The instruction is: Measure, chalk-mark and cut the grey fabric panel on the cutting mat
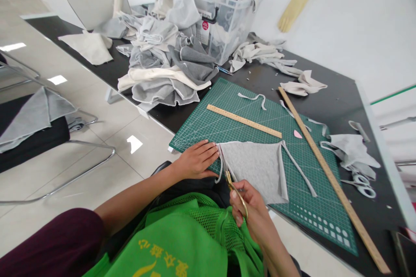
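Gold-handled scissors (229, 178) are in my right hand (249, 204), its fingers wrapped round the handles. Their blades lie along the left edge of a light grey fabric piece (256, 166). A narrow strip (220, 172) of the same cloth curls down beside the blades. My left hand (199, 159) rests flat, fingers stretched out, at the upper left corner of the fabric. A longer cut strip (300, 171) trails from the fabric's upper right corner. Under all this lies a green cutting mat (195, 125).
A short wooden ruler (243, 120) and a long one (331, 177) lie on the mat, near a pink chalk piece (297, 134). White-handled scissors (363, 185) and scraps sit right. Piled cloth (156, 60) and a clear bin (224, 21) stand behind.
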Motion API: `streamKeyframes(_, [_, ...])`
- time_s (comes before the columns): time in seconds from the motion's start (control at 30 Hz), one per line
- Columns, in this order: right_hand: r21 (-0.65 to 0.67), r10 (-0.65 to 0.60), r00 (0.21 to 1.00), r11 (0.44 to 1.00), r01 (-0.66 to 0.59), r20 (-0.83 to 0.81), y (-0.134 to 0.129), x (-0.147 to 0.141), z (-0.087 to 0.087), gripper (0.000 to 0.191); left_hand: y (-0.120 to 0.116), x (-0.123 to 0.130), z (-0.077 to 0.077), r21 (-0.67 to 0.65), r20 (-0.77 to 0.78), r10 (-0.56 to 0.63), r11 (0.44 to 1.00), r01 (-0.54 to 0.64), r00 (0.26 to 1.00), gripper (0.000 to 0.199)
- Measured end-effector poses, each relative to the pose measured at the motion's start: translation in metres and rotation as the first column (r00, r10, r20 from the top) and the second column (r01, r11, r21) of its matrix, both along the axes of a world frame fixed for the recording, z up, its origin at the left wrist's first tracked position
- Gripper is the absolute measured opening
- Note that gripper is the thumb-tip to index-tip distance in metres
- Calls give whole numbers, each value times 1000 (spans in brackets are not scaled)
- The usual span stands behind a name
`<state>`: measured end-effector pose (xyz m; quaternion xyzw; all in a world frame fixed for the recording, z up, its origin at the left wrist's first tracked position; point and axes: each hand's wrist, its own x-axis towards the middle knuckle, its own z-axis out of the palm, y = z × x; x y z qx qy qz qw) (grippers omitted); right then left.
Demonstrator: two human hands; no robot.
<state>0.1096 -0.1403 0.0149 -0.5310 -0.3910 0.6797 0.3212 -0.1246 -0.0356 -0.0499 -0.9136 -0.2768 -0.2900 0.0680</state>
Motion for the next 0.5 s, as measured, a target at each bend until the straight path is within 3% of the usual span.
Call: streamKeyframes(0.5, [7, -14, 1000, 1000, 14, 16, -4, -3, -2, 41, 0, 0, -3, -18, 9, -11, 1000, 11, 1000, 70])
